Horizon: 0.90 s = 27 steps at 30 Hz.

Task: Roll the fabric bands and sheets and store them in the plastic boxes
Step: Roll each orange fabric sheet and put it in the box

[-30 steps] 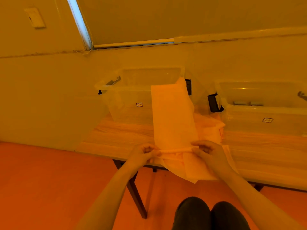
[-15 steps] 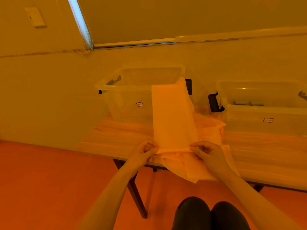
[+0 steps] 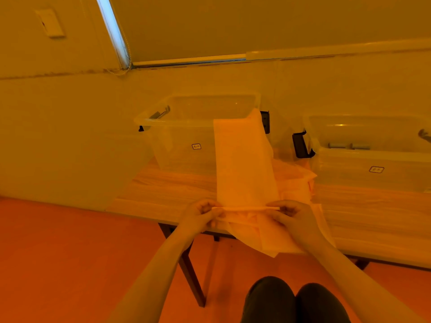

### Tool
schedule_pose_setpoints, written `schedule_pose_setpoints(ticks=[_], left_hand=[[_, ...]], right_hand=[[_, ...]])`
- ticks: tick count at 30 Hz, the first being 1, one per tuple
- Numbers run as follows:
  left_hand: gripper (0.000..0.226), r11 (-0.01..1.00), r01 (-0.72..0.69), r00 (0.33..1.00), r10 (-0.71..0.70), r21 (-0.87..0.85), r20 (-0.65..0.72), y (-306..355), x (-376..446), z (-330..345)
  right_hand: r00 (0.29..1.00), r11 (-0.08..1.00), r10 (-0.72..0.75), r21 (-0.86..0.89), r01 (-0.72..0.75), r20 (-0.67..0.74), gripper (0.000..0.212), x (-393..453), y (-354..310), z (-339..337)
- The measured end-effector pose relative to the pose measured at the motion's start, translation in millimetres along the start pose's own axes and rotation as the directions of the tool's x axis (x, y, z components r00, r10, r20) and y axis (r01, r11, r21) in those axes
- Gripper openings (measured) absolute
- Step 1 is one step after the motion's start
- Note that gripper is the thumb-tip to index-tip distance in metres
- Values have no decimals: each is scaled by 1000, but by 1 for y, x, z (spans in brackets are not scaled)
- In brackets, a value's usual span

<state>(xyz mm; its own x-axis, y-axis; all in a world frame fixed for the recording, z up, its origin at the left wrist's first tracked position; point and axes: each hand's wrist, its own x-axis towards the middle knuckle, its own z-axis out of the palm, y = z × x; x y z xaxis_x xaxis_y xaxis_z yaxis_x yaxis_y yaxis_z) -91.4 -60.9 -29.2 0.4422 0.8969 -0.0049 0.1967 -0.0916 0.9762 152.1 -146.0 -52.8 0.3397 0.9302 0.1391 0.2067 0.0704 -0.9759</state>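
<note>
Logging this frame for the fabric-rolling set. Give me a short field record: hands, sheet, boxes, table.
left hand: pinches the near-left end of the fabric sheet's rolled edge
right hand: pinches the near-right end of the same edge
fabric sheet: long strip, far end leaning against the left box, near end just started into a thin roll
left plastic box: clear, open
right plastic box: clear, open, a few small items inside
loose fabric: heaped between the boxes
table: wooden

a wooden table [image 3: 373, 213] on an orange floor [image 3: 58, 252], wall switch [image 3: 50, 23] above.
</note>
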Motion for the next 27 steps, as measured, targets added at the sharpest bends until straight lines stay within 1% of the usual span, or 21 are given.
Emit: schedule_pose_setpoints(ticks=[4, 8, 11, 15, 17, 21, 24, 27], left_hand=[[8, 1000, 0, 999, 0, -12, -34, -3, 1, 0], [10, 999, -3, 1000, 2, -38, -29, -4, 1, 0], [7, 999, 5, 999, -7, -39, -45, -5, 2, 0], [15, 1000, -2, 998, 0, -21, -59, -7, 3, 0], [19, 1000, 2, 998, -3, -20, -62, -6, 3, 1], [17, 1000, 13, 998, -14, -9, -56, -6, 3, 1], [11, 1000, -3, 998, 1, -25, -59, -8, 3, -1], [14, 998, -11, 998, 7, -57, -65, -8, 3, -1]], right_hand=[[1000, 1000, -12, 21, 12, -14, 13, 0, 0, 0], [1000, 997, -19, 70, 21, -25, 9, -1, -3, -1], [1000, 995, -20, 101, 22, -21, 11, -1, -4, 1], [1000, 995, -18, 98, 18, 2, 14, 0, -1, 0], [1000, 991, -16, 130, 16, 0, 15, 0, -1, 0], [1000, 985, -9, 170, 9, 1, 9, 1, 0, 0], [1000, 988, -5, 155, 5, -1, 7, 1, 1, 0], [1000, 996, -2, 91, 3, -15, 10, 1, 0, -3]])
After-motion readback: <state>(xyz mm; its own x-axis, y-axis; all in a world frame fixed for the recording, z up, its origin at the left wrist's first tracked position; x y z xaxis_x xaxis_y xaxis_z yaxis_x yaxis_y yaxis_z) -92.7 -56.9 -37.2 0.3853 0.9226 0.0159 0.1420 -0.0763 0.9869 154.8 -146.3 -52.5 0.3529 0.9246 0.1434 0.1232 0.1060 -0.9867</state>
